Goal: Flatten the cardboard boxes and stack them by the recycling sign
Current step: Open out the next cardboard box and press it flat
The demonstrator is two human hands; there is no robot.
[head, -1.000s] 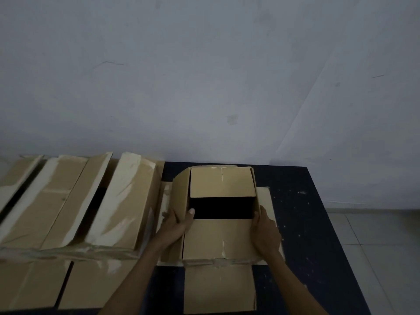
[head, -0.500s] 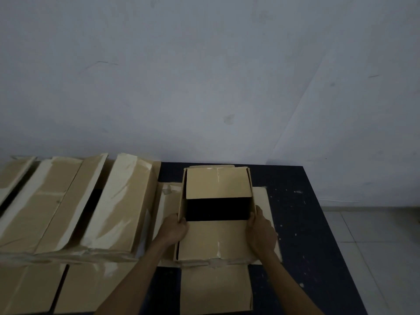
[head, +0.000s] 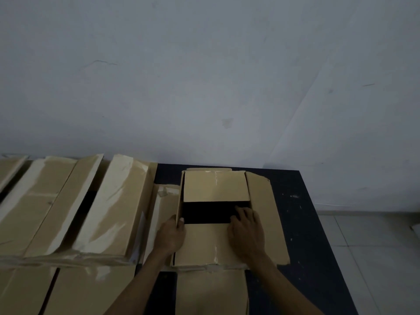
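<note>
The left hand (head: 171, 235) has its grip on the upright left wall of the open cardboard box (head: 214, 223), thumb hooked over the edge, fingers outside. The right hand (head: 246, 230) lies flat and spread on the near flap, fingertips reaching the dark opening. The box sits on the dark bench (head: 302, 223) toward its far edge, right flap folded out. More opened boxes (head: 75, 208) crowd the bench's left side.

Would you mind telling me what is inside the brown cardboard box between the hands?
The brown cardboard box shows only a dark opening; its contents, if any, stay hidden by shadow and flaps.
</note>
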